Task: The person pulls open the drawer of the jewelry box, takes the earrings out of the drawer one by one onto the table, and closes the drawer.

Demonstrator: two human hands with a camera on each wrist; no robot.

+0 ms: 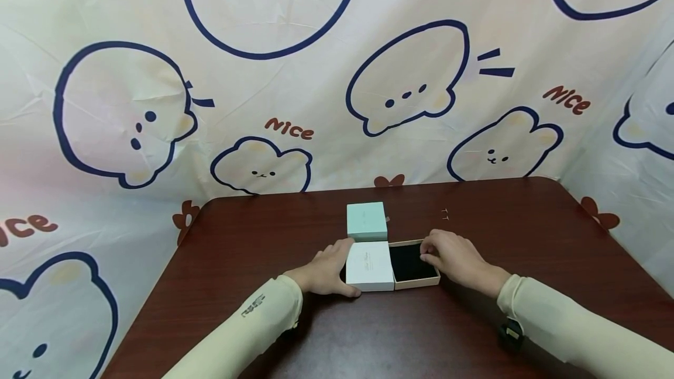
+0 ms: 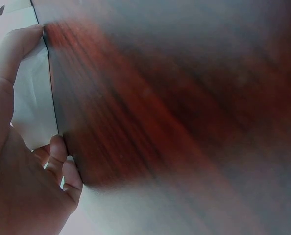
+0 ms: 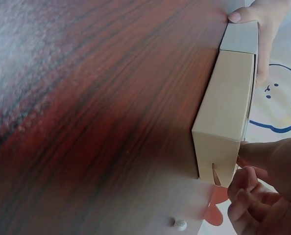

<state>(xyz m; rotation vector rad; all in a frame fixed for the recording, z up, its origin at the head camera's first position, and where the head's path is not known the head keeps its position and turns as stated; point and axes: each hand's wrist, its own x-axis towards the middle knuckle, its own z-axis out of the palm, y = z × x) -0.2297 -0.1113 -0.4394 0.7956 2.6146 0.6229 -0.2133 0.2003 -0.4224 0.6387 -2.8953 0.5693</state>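
Note:
A white box sleeve (image 1: pixel 370 268) with faint print lies on the table, and my left hand (image 1: pixel 327 269) grips it, thumb at the near edge and fingers along the far side. Out of the sleeve's right side sticks a cardboard inner tray (image 1: pixel 416 283) with a black lining pad (image 1: pixel 405 263). My right hand (image 1: pixel 454 255) reaches over the tray's right end with curled fingers, its thumb and index tips close together at the pad. The tray's end wall (image 3: pixel 215 156) hides those tips in the right wrist view; whether they pinch anything cannot be seen.
Just behind the sleeve sits a mint-green box (image 1: pixel 366 221). Two tiny studs (image 1: pixel 444 214) lie on the dark wood table (image 1: pixel 253 238) at the back right; a small pearl (image 3: pixel 180 225) shows in the right wrist view. A cartoon-printed cloth (image 1: pixel 326 92) hangs behind.

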